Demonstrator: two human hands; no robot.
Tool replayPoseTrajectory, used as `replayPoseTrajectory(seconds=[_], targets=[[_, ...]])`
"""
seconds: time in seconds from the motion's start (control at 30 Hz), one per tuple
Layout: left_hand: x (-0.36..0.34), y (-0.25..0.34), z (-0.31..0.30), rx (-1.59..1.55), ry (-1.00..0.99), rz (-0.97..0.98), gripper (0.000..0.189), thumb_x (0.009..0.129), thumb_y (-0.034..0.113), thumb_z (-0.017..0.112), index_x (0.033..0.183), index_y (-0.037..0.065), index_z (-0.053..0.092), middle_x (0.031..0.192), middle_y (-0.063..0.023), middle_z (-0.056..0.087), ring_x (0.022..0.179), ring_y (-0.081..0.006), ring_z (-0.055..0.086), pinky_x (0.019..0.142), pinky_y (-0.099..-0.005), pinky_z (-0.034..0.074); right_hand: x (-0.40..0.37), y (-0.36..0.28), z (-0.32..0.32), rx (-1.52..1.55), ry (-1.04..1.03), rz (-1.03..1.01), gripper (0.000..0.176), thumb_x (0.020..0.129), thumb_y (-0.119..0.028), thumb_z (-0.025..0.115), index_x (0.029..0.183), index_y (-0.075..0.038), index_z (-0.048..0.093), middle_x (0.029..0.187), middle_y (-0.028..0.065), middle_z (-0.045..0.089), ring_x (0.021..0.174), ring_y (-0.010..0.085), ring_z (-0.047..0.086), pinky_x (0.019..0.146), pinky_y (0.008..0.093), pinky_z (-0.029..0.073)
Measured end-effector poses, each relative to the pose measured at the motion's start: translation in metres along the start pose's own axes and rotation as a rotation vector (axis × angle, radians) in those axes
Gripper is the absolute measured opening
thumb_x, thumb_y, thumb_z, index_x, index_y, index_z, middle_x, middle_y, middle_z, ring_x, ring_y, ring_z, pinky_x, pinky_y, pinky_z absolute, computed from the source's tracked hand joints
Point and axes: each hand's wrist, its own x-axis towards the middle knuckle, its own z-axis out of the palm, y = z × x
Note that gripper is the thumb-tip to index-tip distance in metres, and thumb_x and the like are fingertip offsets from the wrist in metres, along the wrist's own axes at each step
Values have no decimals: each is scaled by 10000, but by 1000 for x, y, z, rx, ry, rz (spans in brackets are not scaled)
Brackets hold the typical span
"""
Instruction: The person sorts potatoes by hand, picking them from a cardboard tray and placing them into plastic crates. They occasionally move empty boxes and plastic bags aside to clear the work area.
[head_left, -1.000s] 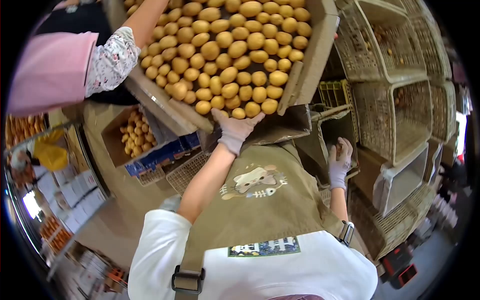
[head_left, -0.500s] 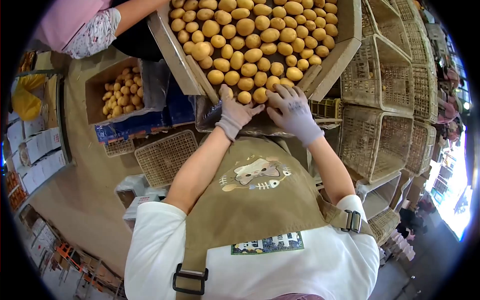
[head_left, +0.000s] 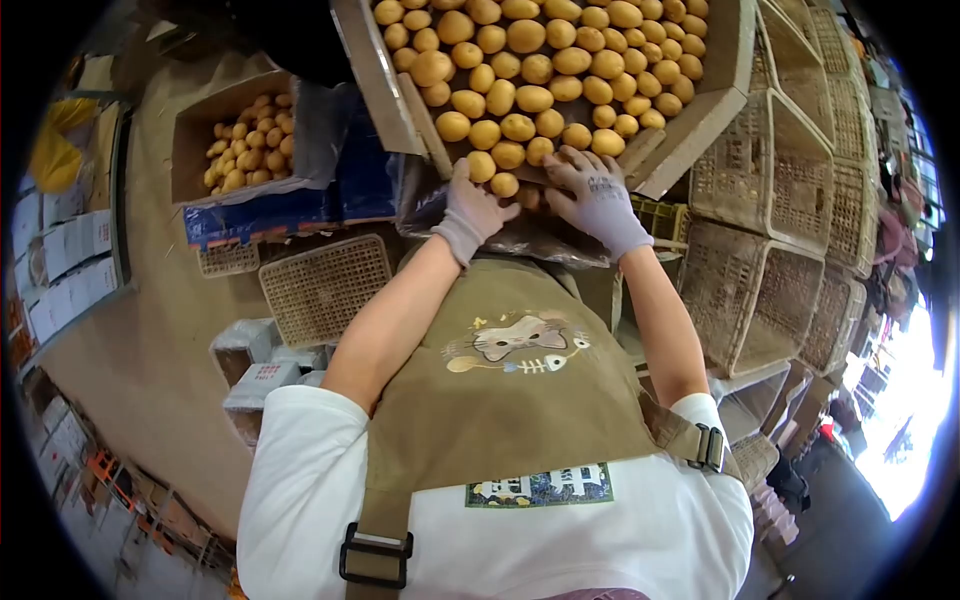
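Note:
Many round yellow potatoes (head_left: pixel 526 37) lie on a sorting tray with wooden side boards (head_left: pixel 690 130) at the top of the view. My left hand (head_left: pixel 474 212), in a pale glove, is at the left of the tray's narrow mouth, its fingers apart beside a potato (head_left: pixel 481 166). My right hand (head_left: pixel 596 204), gloved too, is at the right of the mouth with fingers spread near the lowest potatoes. Between the two hands, a potato (head_left: pixel 504 185) sits at the lip, above a plastic-lined box (head_left: pixel 550 243).
At the left, a carton (head_left: pixel 190 165) of potatoes rests on a blue box (head_left: pixel 260 217). Below it is a plastic crate (head_left: pixel 325 290) near wrapped boxes (head_left: pixel 262 385). Stacked crates (head_left: pixel 720 290) stand at the right.
The view has shifted, with the tray now higher and further right. Some potatoes between my hands have moved down at the mouth. The other person's pink sleeve and arm have left view.

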Motion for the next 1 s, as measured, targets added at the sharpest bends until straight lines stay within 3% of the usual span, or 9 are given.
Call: replayPoseTrajectory(seconds=[0.03,0.1,0.23,0.3,0.4,0.43,0.53,0.73,1.0], targets=[[4,1,-3,48,18,3,578,932,563,461,1397,220,472,1515,-10,416,1413,-282,363,1130,-646,192,7,0,-2,205,38,108,498,872,-357,644,1336,-182,614,1417,148,544,1290,347,509,1127,514,310],[7,1,-6,86,124,59,510,928,494,503,1341,195,517,1456,10,474,1366,-218,395,1136,-544,198,13,-8,-13,-76,420,44,413,884,-326,638,1258,-154,664,1329,146,607,1227,341,561,1100,486,359],[27,-1,-36,441,-16,242,404,943,338,541,1293,140,569,1327,-29,583,1268,-208,505,1100,-406,337,33,17,-21,386,15,249,353,865,-338,645,1168,-161,682,1255,132,616,1173,334,568,1015,536,390],[12,-4,-31,510,-138,332,376,948,300,567,1271,108,585,1283,-44,608,1191,-207,557,1060,-364,399,47,17,-24,159,445,317,477,883,-428,637,1329,-261,611,1466,230,454,1329,421,448,1075,615,305],[15,-7,-19,233,-170,273,520,950,411,632,1320,57,545,1298,-65,597,1172,-214,580,1014,-343,461,42,-13,-1,-56,25,285,776,820,-589,663,1514,-388,378,1615,331,86,1488,516,131,1119,745,74],[5,-4,-1,121,27,153,717,928,606,581,1417,98,452,1401,-70,530,1284,-246,508,1066,-457,417,34,-14,5,-46,99,184,760,807,-593,671,1496,-421,400,1617,287,162,1488,512,137,1131,735,65],[-5,4,2,101,-184,67,921,843,850,406,1519,229,325,1570,-61,365,1440,-299,334,1119,-672,228,12,-21,-4,-162,-130,45,679,815,-571,667,1451,-461,458,1617,155,274,1500,496,102,1139,735,20],[-1,-3,8,61,-31,18,983,858,850,311,1602,234,124,1672,-54,82,1542,-317,43,1129,-743,52,12,-24,-2,-217,-197,38,633,843,-540,631,1450,-466,468,1619,101,288,1509,480,89,1138,736,-9],[3,-1,-2,34,-192,-2,892,885,786,385,1568,232,233,1626,-56,239,1498,-336,226,1137,-726,138,17,-23,-14,-216,-216,46,535,860,-499,629,1381,-404,555,1551,94,405,1492,415,211,1137,703,156]])
